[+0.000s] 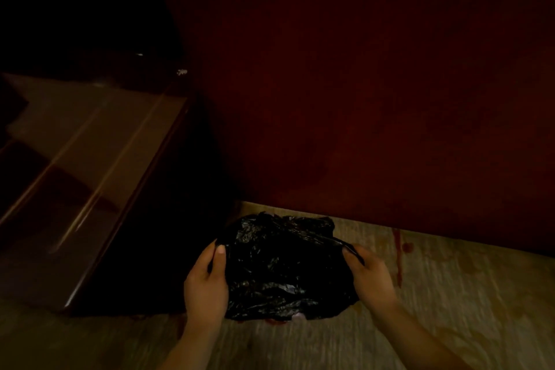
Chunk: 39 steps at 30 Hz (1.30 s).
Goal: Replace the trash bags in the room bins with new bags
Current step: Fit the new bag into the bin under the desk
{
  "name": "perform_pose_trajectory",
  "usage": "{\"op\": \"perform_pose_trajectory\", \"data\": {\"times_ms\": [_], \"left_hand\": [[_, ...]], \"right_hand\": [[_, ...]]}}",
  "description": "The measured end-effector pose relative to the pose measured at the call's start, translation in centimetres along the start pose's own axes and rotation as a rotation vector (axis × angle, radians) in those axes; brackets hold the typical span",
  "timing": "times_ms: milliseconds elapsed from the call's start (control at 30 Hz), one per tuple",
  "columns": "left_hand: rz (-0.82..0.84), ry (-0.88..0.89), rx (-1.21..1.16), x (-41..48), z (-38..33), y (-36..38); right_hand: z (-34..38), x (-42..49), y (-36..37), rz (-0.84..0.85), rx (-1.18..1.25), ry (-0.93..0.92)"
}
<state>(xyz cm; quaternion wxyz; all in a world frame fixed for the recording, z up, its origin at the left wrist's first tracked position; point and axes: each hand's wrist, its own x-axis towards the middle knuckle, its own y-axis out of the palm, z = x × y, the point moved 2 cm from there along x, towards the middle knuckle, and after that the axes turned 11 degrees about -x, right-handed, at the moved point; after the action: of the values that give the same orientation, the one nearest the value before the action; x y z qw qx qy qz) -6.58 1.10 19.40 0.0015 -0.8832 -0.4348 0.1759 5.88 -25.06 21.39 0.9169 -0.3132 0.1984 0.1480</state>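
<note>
**Both hands on the black bag, low by the red panel**

Bare forearms reach in from the bottom edge, and both hands are closed on a crumpled black trash bag (282, 267) held just above the pale floor (450, 309), directly below the dark red panel (360, 84). Her or his left hand (207, 285) pinches the bag's left edge between thumb and fingers; the right hand (371, 275) grips a stretched strip of its rim. Left of the panel stands a dark wooden surface (90, 174). I would judge the bag thin, light, soft and slippery, easily torn if yanked; the rim is the place to hold it. Something pale and red peeks under the bag, possibly the bin. No brand, label or writing is readable.
</note>
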Motion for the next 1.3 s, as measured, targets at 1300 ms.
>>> {"op": "perform_pose_trajectory", "data": {"times_ms": [1300], "left_hand": [[0.473,-0.362,-0.508,5.2,13.8,10.0]], "right_hand": [[-7.7,10.2,12.7,0.217,-1.235,-0.655]]}}
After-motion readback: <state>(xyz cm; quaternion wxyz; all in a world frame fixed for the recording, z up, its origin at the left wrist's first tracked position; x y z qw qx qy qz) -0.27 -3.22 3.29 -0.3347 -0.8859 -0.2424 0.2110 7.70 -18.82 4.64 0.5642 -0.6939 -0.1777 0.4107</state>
